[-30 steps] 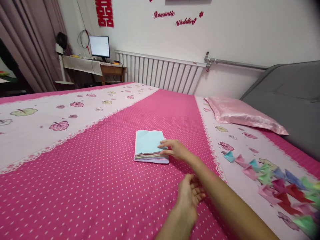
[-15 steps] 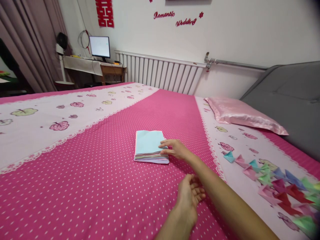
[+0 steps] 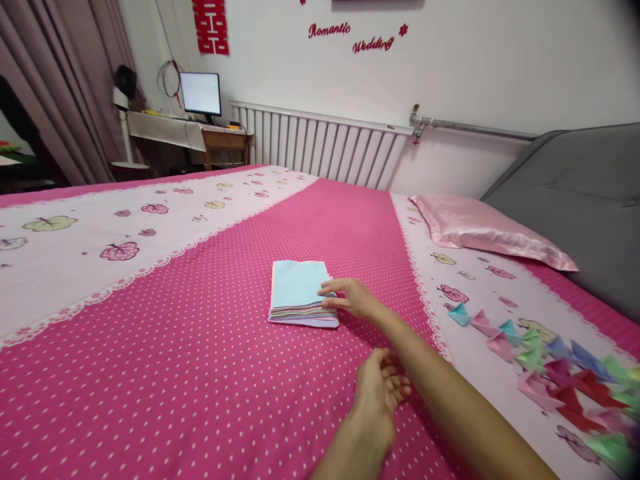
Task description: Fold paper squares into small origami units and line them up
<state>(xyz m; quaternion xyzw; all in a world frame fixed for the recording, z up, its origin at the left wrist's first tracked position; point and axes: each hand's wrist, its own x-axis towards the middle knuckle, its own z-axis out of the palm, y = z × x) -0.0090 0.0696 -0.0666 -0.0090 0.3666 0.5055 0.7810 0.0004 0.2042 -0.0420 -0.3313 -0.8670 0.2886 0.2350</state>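
1. Head view, progress: a stack of coloured paper squares (image 3: 301, 294) lay on the pink dotted bedspread (image 3: 200, 347), pale blue sheet on top. To the right, on the pale border of the bedspread, a row of folded paper shapes (image 3: 545, 363) in blue, pink, green and red lay finished, running toward the near right corner. Judging by the thick stack, many sheets were left to fold.

2. Head view, hands: the right hand (image 3: 353, 298) reached out to the stack's near right corner, thumb and fingers narrowed on the top sheet's edge; whether the sheet was pinched or only touched could not be told. The left hand (image 3: 380, 393) hovered above the bedspread nearer the body, fingers loosely curled, holding nothing.

3. Head view, orientation: the stack lay flat, about mid-bed, well apart from the pink pillow (image 3: 480, 230). It was nearly square, so no long axis stood out; its side edges ran away from the viewer toward the radiator (image 3: 320, 143), turned slightly to the right.
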